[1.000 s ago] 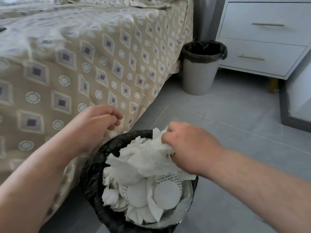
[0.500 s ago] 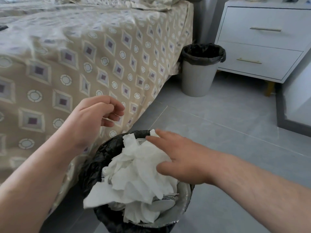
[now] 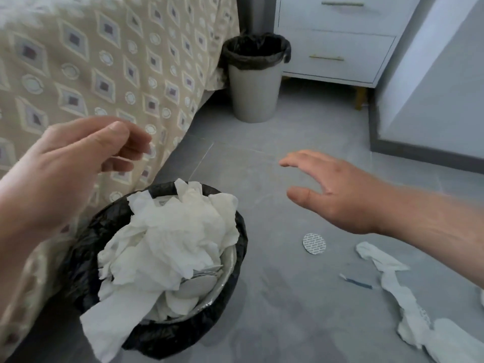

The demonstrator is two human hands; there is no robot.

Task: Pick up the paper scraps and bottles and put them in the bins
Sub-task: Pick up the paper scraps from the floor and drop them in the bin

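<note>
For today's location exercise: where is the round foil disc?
In the head view, the foil disc lies on the floor right of the near bin, just below the right hand.

Soft even daylight, faint shadows, left hand [image 3: 65,166] and bedspread [image 3: 104,61] motion-blurred, wide-angle bending at edges

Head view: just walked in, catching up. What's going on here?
A person is clearing litter. Both hands are empty: the left hand hovers by the bed, the right hand reaches out over the floor. The near bin is heaped with crumpled paper. A round seal and paper scraps lie on the floor.
</note>
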